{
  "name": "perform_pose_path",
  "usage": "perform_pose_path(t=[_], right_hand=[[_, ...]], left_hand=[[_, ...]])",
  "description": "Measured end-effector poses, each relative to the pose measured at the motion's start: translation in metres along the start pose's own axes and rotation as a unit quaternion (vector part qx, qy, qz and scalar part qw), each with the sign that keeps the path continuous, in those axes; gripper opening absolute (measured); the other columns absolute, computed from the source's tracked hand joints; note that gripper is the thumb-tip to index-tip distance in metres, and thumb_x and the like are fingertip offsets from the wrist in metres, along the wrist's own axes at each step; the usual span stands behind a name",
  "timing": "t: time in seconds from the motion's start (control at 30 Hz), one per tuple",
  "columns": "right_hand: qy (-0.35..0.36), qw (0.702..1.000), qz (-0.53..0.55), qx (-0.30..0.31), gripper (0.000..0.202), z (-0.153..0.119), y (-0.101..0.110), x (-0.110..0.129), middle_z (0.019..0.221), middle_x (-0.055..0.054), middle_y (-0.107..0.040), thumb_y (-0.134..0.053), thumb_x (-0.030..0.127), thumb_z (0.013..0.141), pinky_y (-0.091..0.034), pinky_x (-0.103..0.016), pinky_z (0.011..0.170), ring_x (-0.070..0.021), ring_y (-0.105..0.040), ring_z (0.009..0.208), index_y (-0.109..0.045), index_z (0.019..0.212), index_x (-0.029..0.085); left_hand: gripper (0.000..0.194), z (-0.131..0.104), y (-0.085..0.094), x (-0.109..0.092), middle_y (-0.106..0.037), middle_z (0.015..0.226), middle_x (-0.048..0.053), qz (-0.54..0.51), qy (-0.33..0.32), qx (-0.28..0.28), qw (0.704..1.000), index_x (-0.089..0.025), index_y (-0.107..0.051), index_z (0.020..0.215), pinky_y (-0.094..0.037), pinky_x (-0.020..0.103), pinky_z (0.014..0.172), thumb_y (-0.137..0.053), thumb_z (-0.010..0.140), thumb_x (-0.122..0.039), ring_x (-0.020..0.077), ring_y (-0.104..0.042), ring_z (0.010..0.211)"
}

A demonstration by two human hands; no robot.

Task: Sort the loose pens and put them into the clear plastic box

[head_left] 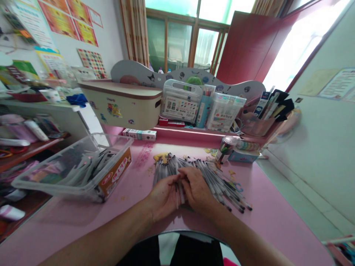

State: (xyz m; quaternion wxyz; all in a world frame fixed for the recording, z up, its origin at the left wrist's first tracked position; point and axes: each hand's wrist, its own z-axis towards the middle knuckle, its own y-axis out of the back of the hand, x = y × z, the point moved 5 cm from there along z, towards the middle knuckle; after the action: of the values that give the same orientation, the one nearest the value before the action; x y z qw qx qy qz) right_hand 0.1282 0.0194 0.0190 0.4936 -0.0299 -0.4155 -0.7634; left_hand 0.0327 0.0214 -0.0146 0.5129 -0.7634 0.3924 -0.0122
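Observation:
Many clear pens with black tips and caps lie in a loose, fanned heap (pixel 215 177) on the pink desk. In front of the heap, my left hand (pixel 163 197) is turned palm inward, its fingers curled around a few upright pens (pixel 178 195). My right hand (pixel 195 188) touches the same pens from the other side, with its fingers bent over them and its fingertips close to those of my left hand. Blur and overlap hide how many pens are between the hands.
A clear plastic bin (pixel 80 186) holding more pens and packets stands at the left. Behind the heap, a shelf bears a cream box (pixel 124 107), marker cases (pixel 181 101) and a pen holder (pixel 256 123). A jar of pens (pixel 225 149) stands at the desk's back right.

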Motion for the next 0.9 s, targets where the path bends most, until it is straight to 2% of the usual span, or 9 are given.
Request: perform_pose_path(t=[0.13, 0.23, 0.47, 0.63, 0.7, 0.77, 0.83, 0.9], right_hand=[[-0.002, 1.000, 0.007, 0.021, 0.027, 0.001, -0.001, -0.002, 0.107, -0.010, -0.065, -0.047, 0.009, 0.093, -0.047, -0.041, 0.092, -0.0246, -0.058, 0.102, -0.057, 0.115, 0.021], [-0.025, 0.999, 0.006, 0.027, 0.019, 0.003, 0.002, -0.004, 0.102, -0.008, -0.064, -0.047, 0.012, 0.096, -0.046, -0.040, 0.091, -0.0241, -0.058, 0.100, -0.060, 0.105, 0.021], [-0.096, 0.994, 0.043, -0.028, 0.021, 0.006, 0.010, -0.015, 0.100, -0.006, -0.062, -0.042, 0.016, 0.099, -0.047, -0.035, 0.089, -0.0213, -0.058, 0.099, -0.062, 0.101, 0.021], [-0.111, 0.991, 0.062, -0.049, 0.023, 0.007, 0.014, -0.017, 0.097, -0.006, -0.061, -0.039, 0.017, 0.100, -0.046, -0.034, 0.086, -0.0204, -0.057, 0.095, -0.061, 0.099, 0.021], [-0.110, 0.991, 0.065, -0.047, 0.022, 0.008, 0.015, -0.017, 0.096, -0.006, -0.061, -0.039, 0.017, 0.100, -0.046, -0.034, 0.086, -0.0204, -0.057, 0.095, -0.061, 0.098, 0.021], [-0.109, 0.990, 0.065, -0.053, 0.022, 0.008, 0.016, -0.017, 0.096, -0.006, -0.061, -0.040, 0.017, 0.099, -0.046, -0.035, 0.087, -0.0207, -0.057, 0.095, -0.061, 0.097, 0.021], [-0.112, 0.990, 0.060, -0.067, 0.021, 0.008, 0.019, -0.018, 0.097, -0.006, -0.061, -0.041, 0.018, 0.099, -0.045, -0.036, 0.088, -0.0212, -0.057, 0.096, -0.062, 0.098, 0.021], [-0.116, 0.989, 0.052, -0.080, 0.019, 0.007, 0.020, -0.020, 0.097, -0.006, -0.061, -0.043, 0.019, 0.098, -0.045, -0.036, 0.088, -0.0217, -0.057, 0.096, -0.062, 0.098, 0.021]], left_hand=[[0.036, -0.001, 0.000, -0.001, -0.068, 0.066, 0.006, -0.016, -0.001, -0.014, 1.000, -0.011, -0.064, 0.080, -0.062, 0.034, 0.077, -0.034, 0.099, -0.012, 0.0146, -0.068, 0.058], [0.032, -0.002, 0.000, 0.000, -0.068, 0.069, 0.005, -0.039, -0.002, -0.014, 0.999, -0.011, -0.063, 0.082, -0.062, 0.032, 0.075, -0.035, 0.099, -0.011, 0.0128, -0.067, 0.058], [0.024, 0.002, 0.002, 0.002, -0.072, 0.083, 0.012, -0.032, -0.003, -0.008, 0.999, -0.006, -0.064, 0.093, -0.063, 0.030, 0.076, -0.040, 0.095, -0.005, 0.0175, -0.073, 0.074], [0.022, 0.007, 0.008, 0.001, -0.069, 0.080, 0.011, 0.003, -0.017, 0.002, 1.000, -0.007, -0.064, 0.101, -0.061, 0.023, 0.062, -0.042, 0.097, -0.010, 0.0140, -0.070, 0.065], [0.018, 0.006, 0.009, -0.007, -0.064, 0.073, 0.006, 0.026, -0.038, -0.010, 0.999, -0.008, -0.063, 0.096, -0.054, 0.017, 0.049, -0.045, 0.096, -0.009, 0.0095, -0.063, 0.055], [0.014, 0.001, 0.007, -0.024, -0.057, 0.065, 0.000, 0.059, -0.084, -0.016, 0.995, -0.010, -0.061, 0.088, -0.038, 0.010, 0.037, -0.048, 0.094, -0.009, 0.0036, -0.049, 0.043], [0.011, -0.007, 0.003, -0.050, -0.050, 0.061, -0.004, 0.107, -0.164, -0.012, 0.981, -0.012, -0.059, 0.083, -0.023, 0.009, 0.032, -0.053, 0.093, -0.013, 0.0007, -0.036, 0.037], [0.005, -0.017, 0.001, -0.077, -0.047, 0.058, -0.006, 0.173, -0.254, -0.020, 0.951, -0.014, -0.059, 0.083, -0.020, 0.010, 0.033, -0.059, 0.088, -0.016, 0.0014, -0.033, 0.037]])
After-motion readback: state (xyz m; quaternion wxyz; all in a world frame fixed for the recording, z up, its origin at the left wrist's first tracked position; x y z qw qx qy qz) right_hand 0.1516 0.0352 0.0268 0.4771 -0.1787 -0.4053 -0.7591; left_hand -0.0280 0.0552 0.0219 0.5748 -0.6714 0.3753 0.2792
